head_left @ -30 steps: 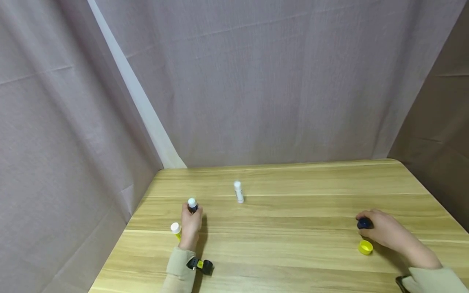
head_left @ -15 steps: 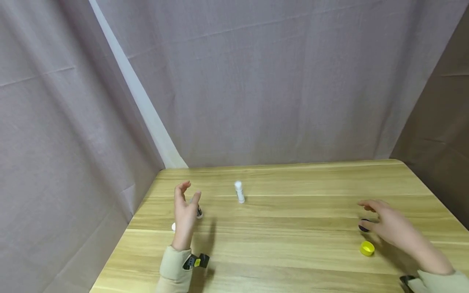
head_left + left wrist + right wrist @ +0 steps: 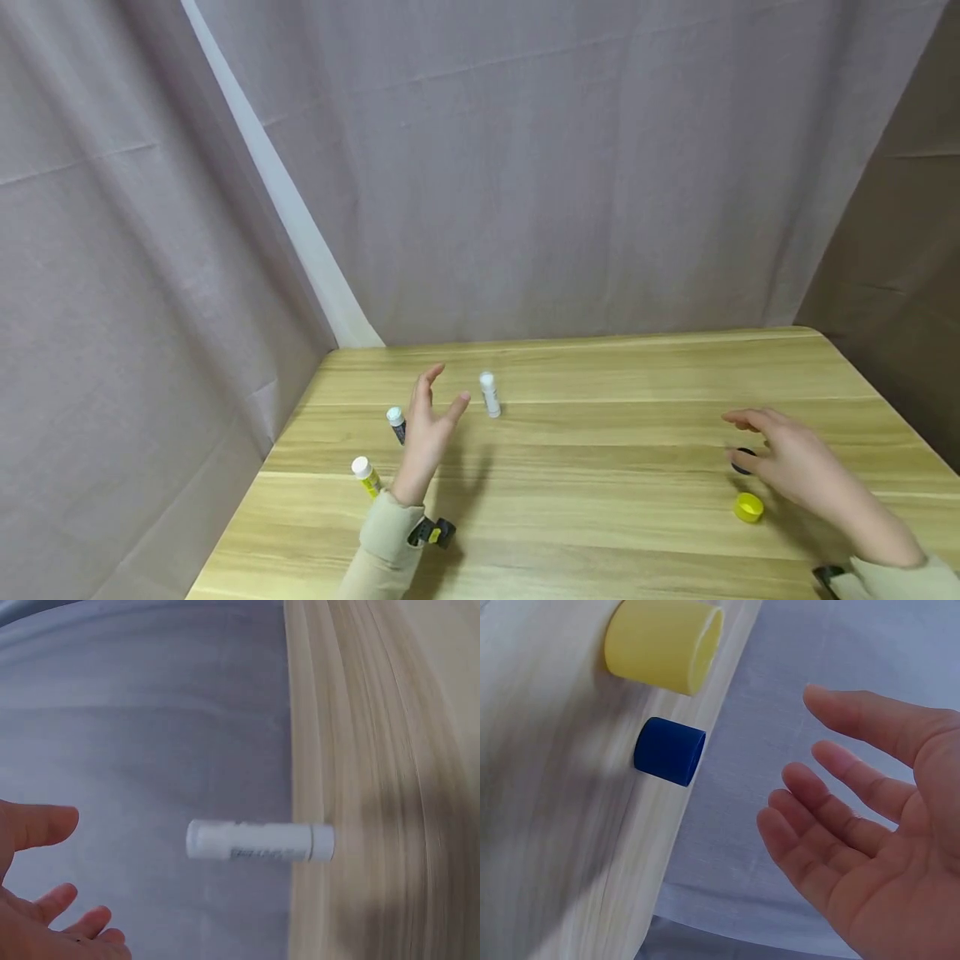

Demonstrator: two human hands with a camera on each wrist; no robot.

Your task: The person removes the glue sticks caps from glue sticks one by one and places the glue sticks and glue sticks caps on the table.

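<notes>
My left hand (image 3: 426,433) hovers over the table, thumb and fingers spread, holding nothing. Just beyond its fingertips stands a white glue stick (image 3: 490,395), also seen across the left wrist view. Behind that hand's left side is a dark blue glue stick (image 3: 397,423) with a white top, partly covered by the hand. A yellow glue stick (image 3: 365,476) with a white top stands nearer the left sleeve. On the right, my right hand (image 3: 802,471) hangs over a small dark blue cap (image 3: 669,750), fingers relaxed and apart from it. A wider yellow cap (image 3: 660,645) sits close by.
The wooden table (image 3: 600,483) runs back to a grey curtain (image 3: 525,183). More curtain hangs along the left and right sides. A black strap with a small device (image 3: 433,532) is worn on the left wrist.
My left hand has let go of the dark blue glue stick, lifted, and moved right toward the white one. My right hand has released the dark blue cap and risen slightly above it.
</notes>
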